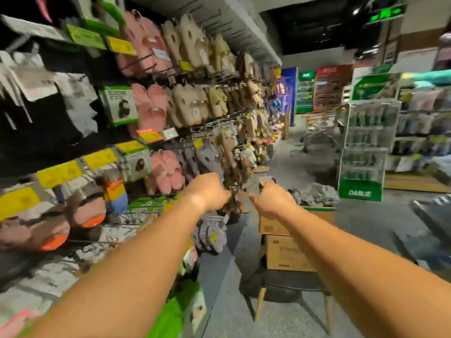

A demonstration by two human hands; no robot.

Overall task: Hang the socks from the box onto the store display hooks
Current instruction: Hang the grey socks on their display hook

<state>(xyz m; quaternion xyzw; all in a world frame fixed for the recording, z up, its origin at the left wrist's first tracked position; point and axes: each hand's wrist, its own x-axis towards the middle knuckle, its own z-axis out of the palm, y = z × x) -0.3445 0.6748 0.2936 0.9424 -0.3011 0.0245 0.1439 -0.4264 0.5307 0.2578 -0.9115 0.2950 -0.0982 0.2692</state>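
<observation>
A grey sock pack point(264, 182) is gripped in the right hand point(271, 200) at a display hook point(233, 189), which is steadied by the curled left hand point(210, 191). More socks point(314, 193) are seen heaped in the box point(292, 222), so much is judged left.

Left hand point(207, 191) fingers hidden, display hooks point(234, 189) blurred, price tags point(58, 173) unreadable

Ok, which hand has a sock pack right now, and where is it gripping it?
The right hand pinches a grey sock pack near its top edge. The left hand is curled at the display hook; whether it holds anything cannot be told.
</observation>
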